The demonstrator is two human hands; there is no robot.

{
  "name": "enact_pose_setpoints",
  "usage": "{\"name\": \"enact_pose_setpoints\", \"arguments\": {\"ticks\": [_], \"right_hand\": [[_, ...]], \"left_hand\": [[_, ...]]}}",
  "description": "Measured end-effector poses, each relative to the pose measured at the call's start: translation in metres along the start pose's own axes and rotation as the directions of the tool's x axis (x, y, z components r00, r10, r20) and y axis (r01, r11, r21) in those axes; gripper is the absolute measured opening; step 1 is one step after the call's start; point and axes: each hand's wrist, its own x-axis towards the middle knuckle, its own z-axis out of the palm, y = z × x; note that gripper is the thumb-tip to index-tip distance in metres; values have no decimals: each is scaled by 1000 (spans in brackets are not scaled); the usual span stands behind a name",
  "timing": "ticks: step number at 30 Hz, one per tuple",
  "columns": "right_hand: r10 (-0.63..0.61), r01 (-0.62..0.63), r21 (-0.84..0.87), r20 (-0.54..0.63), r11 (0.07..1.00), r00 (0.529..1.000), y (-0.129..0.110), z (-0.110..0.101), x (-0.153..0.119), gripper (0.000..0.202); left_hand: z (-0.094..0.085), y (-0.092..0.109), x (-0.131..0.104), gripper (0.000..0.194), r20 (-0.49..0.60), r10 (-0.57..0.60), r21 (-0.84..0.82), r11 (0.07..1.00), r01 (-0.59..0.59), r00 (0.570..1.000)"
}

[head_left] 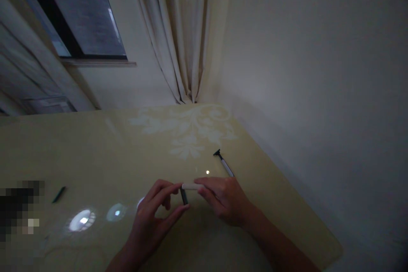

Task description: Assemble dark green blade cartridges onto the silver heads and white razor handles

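left hand (153, 216) pinched a small dark cap (184, 196), right hand (223, 199) gripped a white pen (191, 186), spare razor-ish tool (223, 162) just beyond the pen, glossy yellow table (95, 148), curtain (181, 29) behind

A dim room in a home: a cream curtain (181, 34) hangs at top centre, a dark window (86, 12) sits upper left, and a yellow table (95, 148) with a pale floral pattern fills the lower frame.

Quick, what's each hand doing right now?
Left hand: grip closed on a small dark piece.
Right hand: grip closed on a white pen-like barrel.
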Motion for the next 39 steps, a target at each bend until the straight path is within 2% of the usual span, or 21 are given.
{"name": "enact_pose_setpoints", "arguments": {"ticks": [4, 9, 14, 18, 23, 28, 32, 37, 39], "right_hand": [[-29, 29, 11, 48, 1000, 998, -1, 1, 0, 45], [-3, 3, 21, -6, 1000, 1000, -1, 0, 0, 45], [-43, 42, 11, 45, 999, 998, -1, 0, 0, 44], [-10, 10, 4, -1, 1000, 1000, 0, -1, 0, 48], [-56, 56, 3, 58, 998, 997, 1, 1, -1, 47], [-21, 21, 4, -14, 1000, 1000, 2, 0, 0, 48], [-64, 64, 5, 41, 998, 997, 1, -1, 0, 47], [-32, 32, -3, -7, 999, 999, 2, 0, -1, 47], [-52, 52, -3, 18, 999, 998, 2, 1, -2, 46]], "left_hand": [[0, 0, 0, 29, 18, -2, 5, 1000, 2, 1000], [-1, 2, 1, 30, -5, -3, -4, 1000, 3, 1000], [-2, 1, 1, 30, 3, -5, -7, 1000, 5, 1000], [-1, 1, 0, 32, -6, -15, 1, 1000, 15, 1000], [-1, 1, 1, 30, -2, -6, 2, 1000, 6, 1000], [-2, 1, 1, 31, -11, -15, -1, 1000, 15, 1000], [-1, 0, 1, 31, -1, -18, -13, 1000, 18, 1000], [-1, -1, 1, 31, -8, -25, -3, 1000, 25, 1000], [-1, -2, 1, 31, -2, -14, 2, 1000, 14, 1000]]}}
